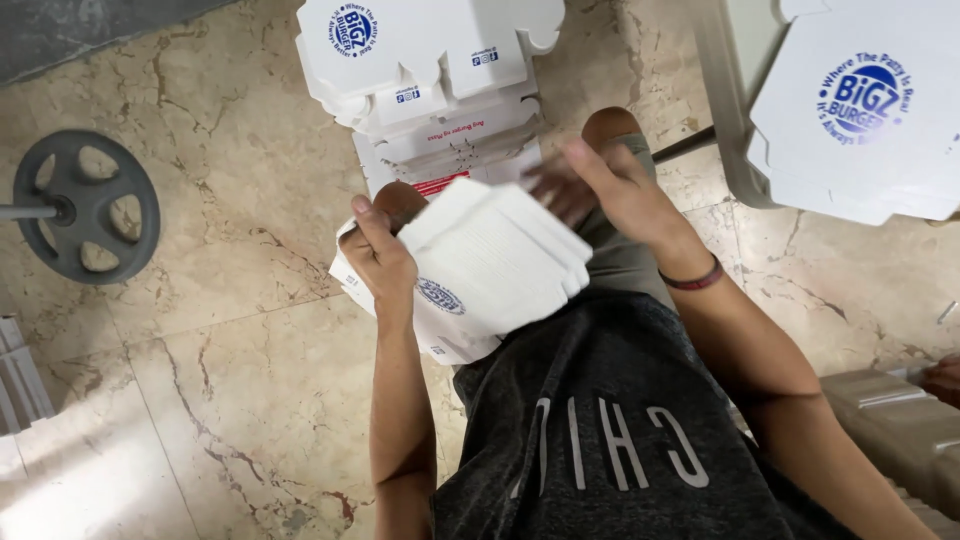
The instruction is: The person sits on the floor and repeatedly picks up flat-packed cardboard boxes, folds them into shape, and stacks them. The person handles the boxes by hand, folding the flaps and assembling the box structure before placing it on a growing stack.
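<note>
the flat box blank (490,265) over the person's lap is thin white cardboard, matt and smooth, with a round blue print and creased fold lines. beyond the box blank, the stack of blanks (430,70) on the floor is the same matt white card. the floor (230,300) around the box blank is polished beige marble, glossy and veined. left of it lies a dull grey metal weight plate (85,205). the shirt (620,440) below it is heathered dark grey cloth.
</note>
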